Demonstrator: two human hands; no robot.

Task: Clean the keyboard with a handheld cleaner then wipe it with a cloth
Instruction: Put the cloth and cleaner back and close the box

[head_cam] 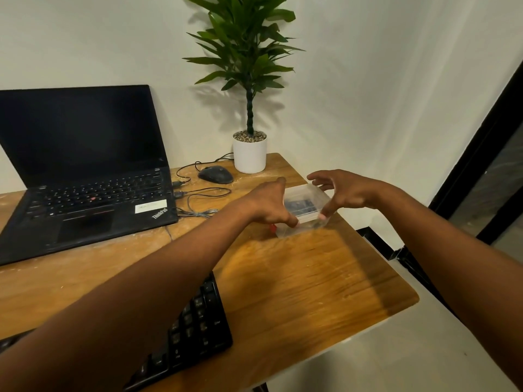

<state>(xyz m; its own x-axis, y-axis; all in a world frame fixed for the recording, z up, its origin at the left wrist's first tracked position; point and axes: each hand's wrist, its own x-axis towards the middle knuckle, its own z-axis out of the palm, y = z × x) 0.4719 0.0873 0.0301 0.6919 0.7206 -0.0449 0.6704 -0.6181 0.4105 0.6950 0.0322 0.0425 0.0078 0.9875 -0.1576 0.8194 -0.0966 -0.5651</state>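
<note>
A black keyboard (195, 326) lies at the near edge of the wooden table (297, 278), partly hidden under my left forearm. Farther right sits a clear plastic box (307, 199) with something dark inside; a small red part shows at its near left corner. My left hand (268, 205) touches the box's left side, thumb at its near corner and a finger at its far corner. My right hand (339, 193) arches over the box's right side, thumb tip at the near right corner, fingers spread above the far edge. No cleaner or cloth is plainly visible.
An open black laptop (85, 171) stands at the left. A wired mouse (215, 174) and loose cables (198, 199) lie between the laptop and the box. A potted plant (249, 154) stands at the back. The table's right edge drops to a pale floor (410, 349).
</note>
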